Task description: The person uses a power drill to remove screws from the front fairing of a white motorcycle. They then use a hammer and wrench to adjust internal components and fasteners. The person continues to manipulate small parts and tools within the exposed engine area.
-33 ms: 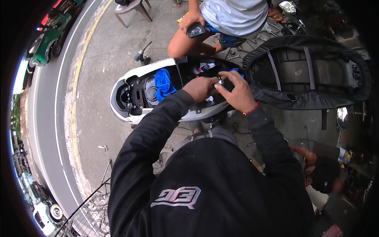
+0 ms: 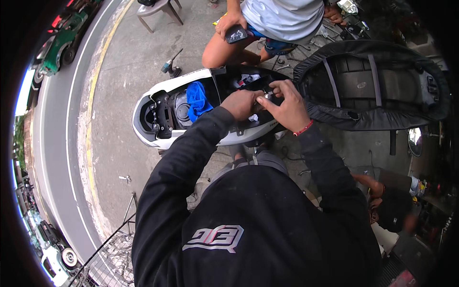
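Note:
Over the open storage well of a white scooter body (image 2: 169,79), my two hands meet at a small shiny metal part (image 2: 267,96), whose kind I cannot make out. My left hand (image 2: 243,104) is closed, its fingertips pinched at the part's left side and partly hidden. With thumb and bent fingers, my right hand (image 2: 290,109) grips around the part from the right; a red bracelet circles that wrist. A crumpled blue cloth (image 2: 197,101) lies left of my hands, beside the round cap (image 2: 183,112). White and dark scraps (image 2: 248,79) show inside the well.
The upturned black seat (image 2: 363,88) extends right of the scooter. Beyond it, a person in a white shirt (image 2: 284,21) sits holding a dark flat object (image 2: 236,34). A cordless drill (image 2: 171,67) stands on the concrete. Another person (image 2: 394,208) is low at right; a wire rack (image 2: 107,253) stands lower left.
My right fingers have shifted slightly, the index moving up and away from my left hand. The left hand stays almost in place.

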The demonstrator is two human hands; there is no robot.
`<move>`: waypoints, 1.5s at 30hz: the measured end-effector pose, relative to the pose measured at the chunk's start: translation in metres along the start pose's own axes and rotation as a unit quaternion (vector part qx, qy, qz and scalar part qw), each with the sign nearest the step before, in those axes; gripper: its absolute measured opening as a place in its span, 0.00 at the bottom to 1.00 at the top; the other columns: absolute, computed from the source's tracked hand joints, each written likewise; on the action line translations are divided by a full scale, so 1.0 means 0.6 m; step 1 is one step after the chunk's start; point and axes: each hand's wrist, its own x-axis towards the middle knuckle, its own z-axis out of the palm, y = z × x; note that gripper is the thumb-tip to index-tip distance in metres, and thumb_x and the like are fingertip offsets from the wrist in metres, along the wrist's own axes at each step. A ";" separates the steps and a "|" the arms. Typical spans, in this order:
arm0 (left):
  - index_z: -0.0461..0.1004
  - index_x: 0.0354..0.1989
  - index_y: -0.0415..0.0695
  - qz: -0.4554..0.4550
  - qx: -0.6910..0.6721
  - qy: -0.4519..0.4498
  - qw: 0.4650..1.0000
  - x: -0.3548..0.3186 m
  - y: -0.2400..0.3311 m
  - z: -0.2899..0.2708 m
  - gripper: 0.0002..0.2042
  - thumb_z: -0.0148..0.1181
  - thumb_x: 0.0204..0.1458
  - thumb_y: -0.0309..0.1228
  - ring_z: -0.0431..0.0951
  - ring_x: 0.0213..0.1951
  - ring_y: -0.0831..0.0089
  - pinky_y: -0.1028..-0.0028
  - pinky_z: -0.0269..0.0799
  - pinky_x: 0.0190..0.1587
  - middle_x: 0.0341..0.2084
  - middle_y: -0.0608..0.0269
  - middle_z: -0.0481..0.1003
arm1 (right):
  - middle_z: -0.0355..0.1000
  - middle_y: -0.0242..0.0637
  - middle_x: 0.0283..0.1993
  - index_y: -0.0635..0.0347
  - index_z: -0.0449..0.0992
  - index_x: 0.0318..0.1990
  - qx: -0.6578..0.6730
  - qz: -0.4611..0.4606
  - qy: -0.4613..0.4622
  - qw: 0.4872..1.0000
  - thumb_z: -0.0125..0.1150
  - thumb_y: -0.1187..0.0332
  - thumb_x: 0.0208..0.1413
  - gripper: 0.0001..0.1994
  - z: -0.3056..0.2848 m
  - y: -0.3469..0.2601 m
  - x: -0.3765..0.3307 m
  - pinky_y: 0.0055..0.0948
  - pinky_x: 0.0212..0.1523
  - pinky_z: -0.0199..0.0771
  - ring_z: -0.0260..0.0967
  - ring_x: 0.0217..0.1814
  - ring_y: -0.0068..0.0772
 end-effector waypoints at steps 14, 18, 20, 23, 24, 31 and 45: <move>0.75 0.50 0.44 -0.035 -0.149 0.004 0.988 -0.023 0.007 0.018 0.17 0.63 0.53 0.36 0.79 0.45 0.51 0.58 0.75 0.41 0.42 0.50 0.78 | 0.71 0.40 0.29 0.64 0.72 0.33 0.008 0.032 -0.025 0.999 0.69 0.62 0.56 0.15 0.037 0.003 -0.003 0.37 0.32 0.71 0.71 0.30 0.40; 0.73 0.48 0.44 -0.100 -0.006 0.062 0.993 -0.018 0.025 0.016 0.18 0.65 0.51 0.37 0.79 0.41 0.49 0.57 0.74 0.39 0.38 0.50 0.79 | 0.70 0.39 0.28 0.67 0.74 0.33 0.023 0.129 -0.031 0.991 0.71 0.62 0.54 0.16 0.028 0.003 -0.007 0.35 0.32 0.72 0.72 0.30 0.36; 0.72 0.48 0.43 -0.121 -0.003 0.107 0.987 -0.013 0.035 0.019 0.19 0.65 0.50 0.35 0.78 0.40 0.45 0.57 0.74 0.39 0.34 0.46 0.78 | 0.71 0.42 0.32 0.67 0.75 0.36 0.064 0.130 -0.060 0.988 0.70 0.62 0.54 0.15 0.026 0.005 -0.008 0.38 0.38 0.73 0.73 0.36 0.44; 0.70 0.50 0.41 -0.040 -0.069 0.047 0.996 -0.013 0.031 0.008 0.20 0.64 0.49 0.33 0.78 0.40 0.44 0.56 0.73 0.41 0.34 0.44 0.77 | 0.72 0.40 0.37 0.65 0.79 0.42 0.080 0.037 -0.072 0.994 0.68 0.65 0.55 0.13 0.017 0.013 -0.008 0.37 0.42 0.73 0.73 0.40 0.44; 0.70 0.51 0.41 -0.005 -0.095 0.019 0.995 -0.012 0.026 0.002 0.20 0.63 0.49 0.32 0.78 0.40 0.44 0.56 0.73 0.41 0.34 0.43 0.77 | 0.72 0.40 0.39 0.64 0.79 0.43 0.086 0.002 -0.073 0.994 0.68 0.66 0.55 0.12 0.011 0.016 -0.007 0.36 0.43 0.73 0.73 0.41 0.45; 0.70 0.39 0.45 -0.074 0.043 0.092 0.992 -0.016 0.033 0.016 0.14 0.64 0.51 0.38 0.79 0.35 0.49 0.55 0.74 0.37 0.33 0.53 0.77 | 0.69 0.37 0.32 0.64 0.80 0.47 -0.002 0.096 -0.105 0.990 0.70 0.64 0.53 0.16 0.005 0.008 0.000 0.30 0.33 0.71 0.68 0.30 0.34; 0.72 0.42 0.44 -0.076 0.041 0.099 0.991 -0.003 0.022 0.023 0.15 0.64 0.50 0.37 0.80 0.36 0.50 0.56 0.74 0.38 0.33 0.50 0.79 | 0.71 0.42 0.43 0.62 0.80 0.45 0.075 0.117 -0.051 0.989 0.65 0.70 0.56 0.11 0.025 0.005 -0.001 0.36 0.42 0.75 0.73 0.43 0.43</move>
